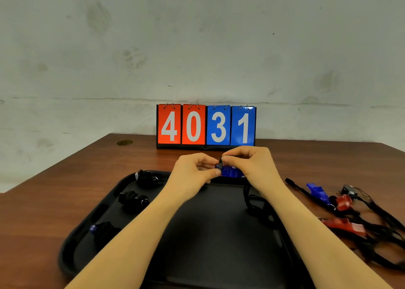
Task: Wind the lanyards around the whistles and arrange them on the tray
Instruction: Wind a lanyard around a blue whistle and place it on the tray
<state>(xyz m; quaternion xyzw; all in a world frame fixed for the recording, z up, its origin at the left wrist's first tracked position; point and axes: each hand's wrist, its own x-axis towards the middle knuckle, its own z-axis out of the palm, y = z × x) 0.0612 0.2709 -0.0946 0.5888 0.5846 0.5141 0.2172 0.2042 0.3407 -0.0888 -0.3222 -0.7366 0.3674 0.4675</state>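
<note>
We pinched a blue whistle [231, 172] between left hand [192, 170] and right hand [249, 164], at the tray's [197, 234] twelve o'clock edge; three wound whistles [133, 199] lay at nine.

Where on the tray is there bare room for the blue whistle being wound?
Free: the tray's centre, between the forearms. Its left edge is taken by three wound whistles, and a loose lanyard hangs by the right forearm. The table right of the tray is crowded with unwound whistles. Both hands, left hand and right hand, hold the blue whistle.
</note>
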